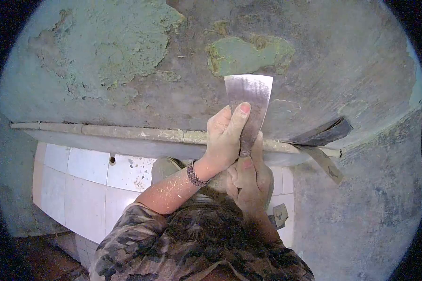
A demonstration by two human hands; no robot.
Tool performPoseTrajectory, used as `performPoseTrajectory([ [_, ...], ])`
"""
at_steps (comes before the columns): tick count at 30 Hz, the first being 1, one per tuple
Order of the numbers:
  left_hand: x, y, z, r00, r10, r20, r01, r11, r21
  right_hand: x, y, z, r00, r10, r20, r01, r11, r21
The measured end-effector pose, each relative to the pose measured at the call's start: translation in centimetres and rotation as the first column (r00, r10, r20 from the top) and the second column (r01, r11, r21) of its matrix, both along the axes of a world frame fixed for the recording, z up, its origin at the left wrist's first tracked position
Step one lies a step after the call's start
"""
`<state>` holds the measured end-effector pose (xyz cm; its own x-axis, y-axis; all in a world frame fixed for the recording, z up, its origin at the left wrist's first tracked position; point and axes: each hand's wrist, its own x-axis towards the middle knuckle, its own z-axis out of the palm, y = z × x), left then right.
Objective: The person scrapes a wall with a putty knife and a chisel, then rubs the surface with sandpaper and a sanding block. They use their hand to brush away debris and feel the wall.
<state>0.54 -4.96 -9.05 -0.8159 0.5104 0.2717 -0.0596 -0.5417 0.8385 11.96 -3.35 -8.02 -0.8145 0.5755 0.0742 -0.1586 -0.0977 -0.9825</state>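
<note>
A putty knife with a wide, flared metal blade is held in both my hands, its edge up against the wall at the lower rim of a green paint patch. My left hand is closed on the blade's lower part, thumb pressed flat along the metal. Below it, my right hand wraps around the handle, which its fingers mostly hide. Pale dust covers both hands, and flakes cling to my left forearm, above a braided bracelet.
Peeling green paint covers the wall's upper left. A pipe runs along the wall, with a dark strip and a beige strip at its right end. White tiles carry paint flakes; a folded scrap lies at right.
</note>
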Motion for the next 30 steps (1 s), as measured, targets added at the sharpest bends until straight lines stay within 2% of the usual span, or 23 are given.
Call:
performPoseTrajectory([
  [2, 0.0, 0.4, -0.3, 1.0, -0.007, 0.016, 0.007, 1.0, 0.0, -0.1, 0.0, 0.0, 0.997, -0.045, 0.06, 0.041, 0.997, 0.059],
  [6, -0.5, 0.6, 0.5, 0.997, 0.069, -0.027, -0.071, 0.997, -0.041, -0.3, 0.1, 0.3, 0.997, -0.047, 0.062, 0.04, 0.994, 0.099],
  [7, -0.6, 0.4, 1.0, 0.994, 0.092, -0.067, -0.096, 0.994, -0.059, -0.7, 0.0, 0.8, 0.998, -0.047, 0.033, 0.046, 0.998, 0.033],
  [9, -0.4, 0.3, 1.6, 0.997, 0.077, -0.016, -0.077, 0.996, -0.038, -0.6, 0.1, 0.7, 0.999, -0.051, 0.01, 0.051, 0.998, -0.037],
  [10, -0.2, 0.3, 1.7, 0.998, 0.059, 0.029, -0.059, 0.998, -0.012, -0.4, 0.4, 0.1, 0.994, -0.085, 0.063, 0.067, 0.968, 0.24],
  [11, 0.1, 0.5, 1.2, 0.998, 0.053, 0.029, -0.053, 0.998, -0.017, -0.3, 0.4, -0.2, 0.986, -0.133, 0.103, 0.065, 0.864, 0.499],
  [12, 0.4, 0.9, 0.6, 0.996, 0.071, 0.052, -0.071, 0.997, 0.002, -0.1, 0.3, 0.0, 0.986, -0.136, 0.099, 0.069, 0.864, 0.498],
  [13, 0.3, 1.2, 0.5, 0.993, 0.093, 0.068, -0.095, 0.995, 0.03, -0.2, 0.2, 0.4, 0.995, -0.077, 0.067, 0.061, 0.975, 0.215],
  [14, -0.2, 1.1, 1.1, 0.994, 0.096, 0.058, -0.099, 0.994, 0.039, -0.4, 0.2, 0.7, 1.0, -0.025, 0.018, 0.027, 0.996, -0.087],
  [16, -0.9, 0.2, 1.9, 0.952, 0.218, -0.213, -0.236, 0.97, -0.064, 0.0, -0.1, 0.3, 1.0, -0.018, 0.016, 0.019, 0.994, -0.105],
  [18, -0.9, -0.1, 2.2, 0.959, 0.201, -0.201, -0.218, 0.974, -0.066, 0.2, -0.1, 0.1, 1.0, 0.006, 0.002, -0.006, 0.991, -0.13],
  [20, -0.4, 0.2, 1.8, 0.985, 0.163, -0.063, -0.163, 0.987, 0.003, -0.4, 0.0, 0.6, 0.998, 0.03, -0.056, -0.037, 0.991, -0.13],
  [21, 0.6, 0.6, 2.2, 0.976, 0.218, -0.008, -0.217, 0.974, 0.057, -0.5, -0.4, 1.2, 0.997, 0.031, -0.067, -0.039, 0.992, -0.122],
  [22, 0.0, 0.5, 2.6, 0.975, 0.22, -0.018, -0.218, 0.973, 0.072, -0.7, -0.9, 1.9, 0.999, -0.041, 0.014, 0.041, 0.999, -0.024],
  [23, -1.0, 0.2, 3.0, 0.968, 0.226, -0.111, -0.224, 0.974, 0.033, -0.7, -1.3, 2.2, 0.988, -0.123, 0.094, 0.117, 0.99, 0.074],
  [24, -1.3, -0.1, 2.9, 0.957, 0.228, -0.179, -0.236, 0.972, -0.023, -0.5, -1.0, 1.4, 0.986, -0.121, 0.117, 0.113, 0.991, 0.07],
  [25, -1.9, 0.5, 3.5, 0.986, 0.147, -0.079, -0.136, 0.983, 0.121, -0.8, 0.0, 0.6, 0.989, -0.081, 0.128, 0.053, 0.977, 0.209],
  [26, -1.9, 0.4, 3.2, 0.985, 0.148, -0.086, -0.137, 0.983, 0.121, -1.1, 0.5, 0.5, 0.991, -0.044, 0.129, -0.004, 0.938, 0.346],
  [27, -1.8, 0.2, 2.6, 0.961, 0.213, -0.175, -0.214, 0.977, 0.01, -0.9, 0.4, 0.9, 0.992, -0.045, 0.116, 0.002, 0.937, 0.349],
  [28, -1.4, -0.1, 2.3, 0.927, 0.265, -0.266, -0.297, 0.95, -0.091, -0.3, 0.0, 1.5, 0.996, 0.007, 0.088, -0.019, 0.992, 0.128],
  [29, -0.4, 0.4, 2.8, 0.973, 0.222, -0.071, -0.221, 0.975, 0.018, -0.2, -0.1, 2.0, 0.997, 0.057, 0.045, -0.052, 0.994, -0.091],
  [30, -0.8, 0.6, 3.3, 0.971, 0.224, -0.081, -0.222, 0.974, 0.035, -0.8, 0.0, 2.3, 0.998, 0.058, 0.032, -0.056, 0.996, -0.077],
])
